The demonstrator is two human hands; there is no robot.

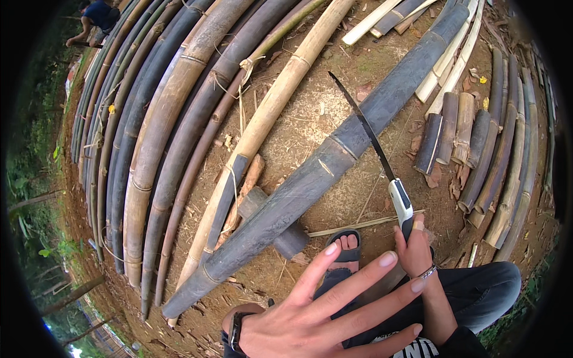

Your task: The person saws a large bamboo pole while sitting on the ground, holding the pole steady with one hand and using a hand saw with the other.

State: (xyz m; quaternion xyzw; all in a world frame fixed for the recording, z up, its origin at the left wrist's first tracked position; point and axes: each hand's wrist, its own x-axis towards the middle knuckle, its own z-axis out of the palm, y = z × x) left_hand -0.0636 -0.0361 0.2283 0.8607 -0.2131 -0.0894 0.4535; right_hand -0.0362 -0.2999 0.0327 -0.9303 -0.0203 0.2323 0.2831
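Observation:
A thick dark bamboo pole (298, 185) lies diagonally before me, propped on a short bamboo piece (289, 240). My right hand (413, 250), with a bracelet at the wrist, is closed around the black and white handle of a pruning saw (401, 201). The saw's dark curved blade crosses over the pole just beyond a node; whether its teeth touch the bamboo I cannot tell. My left hand (334, 298), wearing a wristwatch, is raised close to the camera. Its fingers are spread and hold nothing.
Long bamboo poles (161, 119) lie side by side at the left. Short cut bamboo pieces (446, 128) and longer lengths (498, 143) lie at the right. Pale split strips (373, 21) rest at the top. Sawdust covers the soil (316, 98). A person (98, 18) crouches far left.

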